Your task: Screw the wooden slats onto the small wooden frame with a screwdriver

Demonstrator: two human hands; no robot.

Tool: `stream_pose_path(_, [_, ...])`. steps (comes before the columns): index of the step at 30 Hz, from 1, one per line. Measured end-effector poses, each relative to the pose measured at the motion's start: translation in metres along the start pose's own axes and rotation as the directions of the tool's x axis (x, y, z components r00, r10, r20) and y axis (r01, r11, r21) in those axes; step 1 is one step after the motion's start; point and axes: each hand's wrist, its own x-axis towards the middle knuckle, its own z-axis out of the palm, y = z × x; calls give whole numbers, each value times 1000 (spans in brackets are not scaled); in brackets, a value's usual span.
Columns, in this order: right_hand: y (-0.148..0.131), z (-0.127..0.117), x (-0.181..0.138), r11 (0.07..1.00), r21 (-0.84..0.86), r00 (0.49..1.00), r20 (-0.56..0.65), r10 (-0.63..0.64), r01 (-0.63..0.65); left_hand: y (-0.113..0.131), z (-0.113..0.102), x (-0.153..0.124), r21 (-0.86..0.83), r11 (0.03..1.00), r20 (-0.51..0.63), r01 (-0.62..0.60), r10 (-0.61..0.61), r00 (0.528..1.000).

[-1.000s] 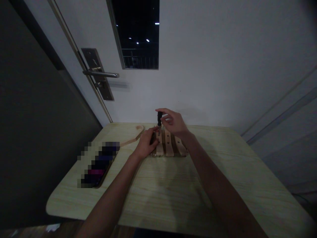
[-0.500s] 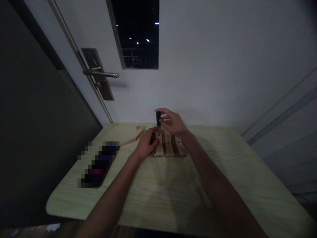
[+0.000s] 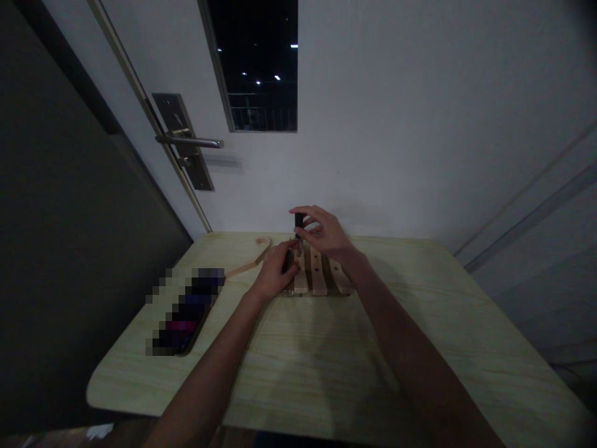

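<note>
A small assembly of pale wooden slats (image 3: 318, 283) lies on the table, with dark holes showing in the slats. Around its left end is my left hand (image 3: 276, 269), thumb and fingers closed on it beside the leftmost slat. My right hand (image 3: 326, 233) grips the black handle of a screwdriver (image 3: 299, 221) from the right. The screwdriver stands upright, its shaft pointing down at the far part of the left slat. Whether a screw sits under the tip is too small to tell.
To the left on the wood-grain table (image 3: 298, 367) lies a phone (image 3: 196, 311), its screen blurred out. A curved wooden hook (image 3: 247, 264) rests between the phone and my left hand. Behind the table rises a white door with a metal handle (image 3: 196, 142) and a dark window.
My right fingers have shifted slightly on the screwdriver handle. My left hand and the wooden slats stay in place.
</note>
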Motion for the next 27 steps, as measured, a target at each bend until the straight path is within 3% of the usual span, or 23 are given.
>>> stream_pose_path(10, [-4,0,-1,997,41,997,43,65,-67,1,-1,0,21,1000,-7,-9,10,1000])
stream_pose_path(17, [3,1,0,1000,-27,1000,-10,9,-10,-1,0,-1,19,1000,-7,-3,3,1000])
stream_pose_path(27, [-1,-1,-1,995,59,996,19,84,-85,1,-1,0,12,1000,-4,-4,4,1000])
